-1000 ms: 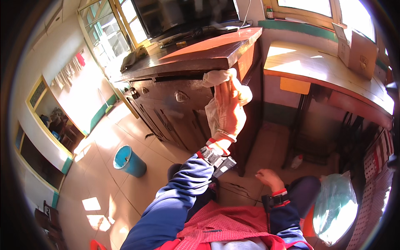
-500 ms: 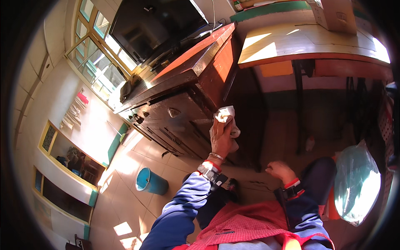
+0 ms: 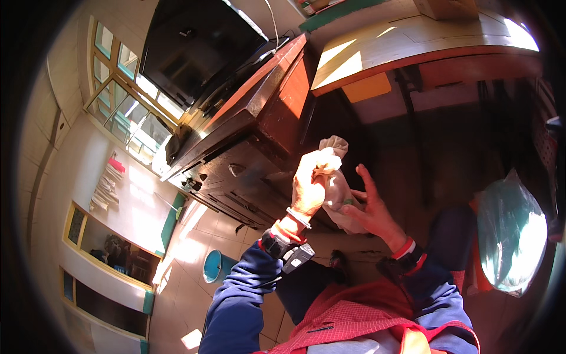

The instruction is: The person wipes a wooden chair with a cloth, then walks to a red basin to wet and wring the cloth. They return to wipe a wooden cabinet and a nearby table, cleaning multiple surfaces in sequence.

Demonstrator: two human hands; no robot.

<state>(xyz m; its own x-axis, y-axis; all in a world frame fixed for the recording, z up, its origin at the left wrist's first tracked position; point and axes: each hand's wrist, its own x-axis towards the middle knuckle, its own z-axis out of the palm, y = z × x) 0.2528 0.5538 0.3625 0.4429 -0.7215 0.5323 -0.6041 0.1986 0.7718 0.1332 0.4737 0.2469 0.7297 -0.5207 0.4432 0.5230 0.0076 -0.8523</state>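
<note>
A thin whitish plastic bag (image 3: 338,190) hangs in front of me, its neck gathered into a ruffled tuft at the top. My left hand (image 3: 311,182) is wrapped round that neck. Inside the bag, something pale with a bit of green shows through, too blurred to name. At the bag's lower right is my right hand (image 3: 376,209), thumb up and fingers apart; its fingertips reach the bag's side, though I cannot tell how firmly they touch. Both wrists wear dark strapped devices.
Beyond my hands stands a dark wooden cabinet (image 3: 259,133) bearing a large black television (image 3: 197,50). A wooden table (image 3: 407,44) is at the far right. The floor holds a blue bucket (image 3: 215,265). By my right knee is a filled clear plastic bag (image 3: 512,236).
My left hand still grips the bag, which now hangs in fuller view below it. My right hand has risen from near my lap to the bag, its fingers spreading. The view has shifted slightly.
</note>
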